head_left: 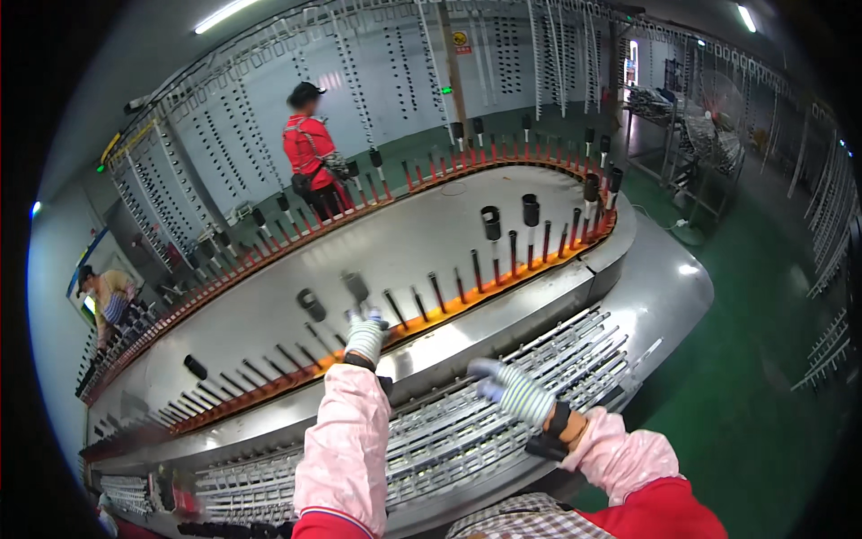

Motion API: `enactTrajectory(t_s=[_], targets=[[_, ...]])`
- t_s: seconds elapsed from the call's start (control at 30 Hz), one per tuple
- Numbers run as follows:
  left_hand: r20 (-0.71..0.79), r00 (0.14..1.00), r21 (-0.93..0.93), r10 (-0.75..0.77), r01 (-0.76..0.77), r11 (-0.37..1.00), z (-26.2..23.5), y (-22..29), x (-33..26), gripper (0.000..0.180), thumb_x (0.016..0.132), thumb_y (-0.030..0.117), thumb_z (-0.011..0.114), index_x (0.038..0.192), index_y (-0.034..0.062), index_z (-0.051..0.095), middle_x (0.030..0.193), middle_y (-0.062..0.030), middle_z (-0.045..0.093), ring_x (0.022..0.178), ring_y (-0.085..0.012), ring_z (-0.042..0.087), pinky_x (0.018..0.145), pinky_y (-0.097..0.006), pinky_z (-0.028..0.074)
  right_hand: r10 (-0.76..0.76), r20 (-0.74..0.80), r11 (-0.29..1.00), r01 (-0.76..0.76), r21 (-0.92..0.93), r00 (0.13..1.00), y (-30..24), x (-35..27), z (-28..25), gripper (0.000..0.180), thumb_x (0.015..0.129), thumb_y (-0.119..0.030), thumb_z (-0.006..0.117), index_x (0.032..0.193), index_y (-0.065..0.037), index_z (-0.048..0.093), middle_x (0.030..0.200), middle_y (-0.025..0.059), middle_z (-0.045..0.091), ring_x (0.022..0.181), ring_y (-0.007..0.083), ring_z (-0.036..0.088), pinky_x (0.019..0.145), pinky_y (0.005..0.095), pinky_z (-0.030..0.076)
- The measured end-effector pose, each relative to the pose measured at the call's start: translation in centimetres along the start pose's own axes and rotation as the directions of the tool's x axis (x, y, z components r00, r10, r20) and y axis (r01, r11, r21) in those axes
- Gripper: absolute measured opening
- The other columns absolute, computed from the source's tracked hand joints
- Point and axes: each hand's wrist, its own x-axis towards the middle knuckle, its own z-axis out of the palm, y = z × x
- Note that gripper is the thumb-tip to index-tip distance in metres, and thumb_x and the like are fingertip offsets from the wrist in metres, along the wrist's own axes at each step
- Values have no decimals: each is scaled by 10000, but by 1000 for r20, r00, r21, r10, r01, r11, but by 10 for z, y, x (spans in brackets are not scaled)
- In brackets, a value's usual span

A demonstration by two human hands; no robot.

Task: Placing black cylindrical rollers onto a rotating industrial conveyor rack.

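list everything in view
table: one, silver, centre
track: one, orange, around table top
posts: many, dark, along track
cups: several, black, above track
rods: many, silver, near side
people: two, red and beige clothes, beyond table
hanging parts: many, black and silver, background
sign: one, yellow and red, pillar
lamps: at least two, white, ceiling
floor: one, green, right
sleeves: two, pink, lower edge
left hand: one, white striped glove, near track
right hand: one, white striped glove, over rods

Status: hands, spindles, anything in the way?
Left hand at spindle row, grip unclear. Right hand over silver bars, blurred. Black cups close beyond left hand.
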Motion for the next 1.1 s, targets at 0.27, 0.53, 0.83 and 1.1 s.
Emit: enactTrajectory(t_s=[0.27, 0.53, 0.83, 1.1], targets=[[-208, 883, 109, 420, -406, 907, -15, 52, 6, 360, 861, 362, 583, 1092, 94, 519, 984, -63, 625, 456, -200, 580, 349, -259, 419, -331, -492, 864, 48, -501, 805, 36, 126, -174, 550, 834, -157, 579, 1337, -110, 361, 1226, 228, 512, 1132, 327, 513, 933, 354, 410], [-118, 889, 58, 442, -438, 897, -12, 116, -173, 282, 933, 274, 486, 1137, 81, 513, 1031, -91, 600, 696, -170, 634, 539, -238, 518, -167, -530, 948, -12, -319, 832, 11, 231, -167, 306, 836, -189, 607, 1092, -33, 543, 772, 80, 618, 598, 182, 544, 563, 313, 482], [65, 998, 50, -27, 24, 998, -48, -15, -340, 396, 874, 226, 596, 1174, -12, 492, 1019, -156, 603, 773, -221, 645, 643, -290, 546, -216, 55, 969, 221, -113, 975, -28, 70, -6, 232, 866, -215, 608, 1025, -48, 576, 780, 21, 616, 641, 99, 581, 545, 242, 461], [88, 995, -120, -39, 50, 992, -91, -198, -328, 318, 828, 209, 658, 1066, 10, 584, 818, -70, 641, 666, -178, 629, 568, -276, 519, -64, -33, 998, 64, 1, 997, 30, -110, 82, 307, 758, 57, 547, 1054, -5, 600, 863, 63, 646, 785, 132, 607, 687, 257, 490]])
